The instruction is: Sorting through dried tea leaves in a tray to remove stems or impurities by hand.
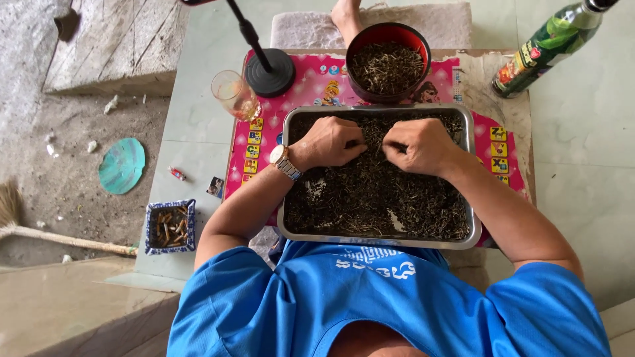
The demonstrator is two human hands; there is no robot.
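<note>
A metal tray [288, 198] full of dark dried leaves and stems [370, 198] lies on a low table with a pink cartoon mat [311, 82]. My left hand [329, 142], with a wristwatch, and my right hand [421, 145] rest knuckles-up on the dried matter in the tray's far half. Both have fingers curled, pinching bits of it between the fingertips, which nearly meet at the middle. Behind the tray stands a red bowl [370, 36] filled with the same dark stems.
A glass [233, 94] and a black round stand base [270, 71] stand at the table's far left. A green bottle [546, 46] leans at the far right. On the floor left lie a square ashtray [170, 227], a teal disc [122, 165] and a broom [59, 238].
</note>
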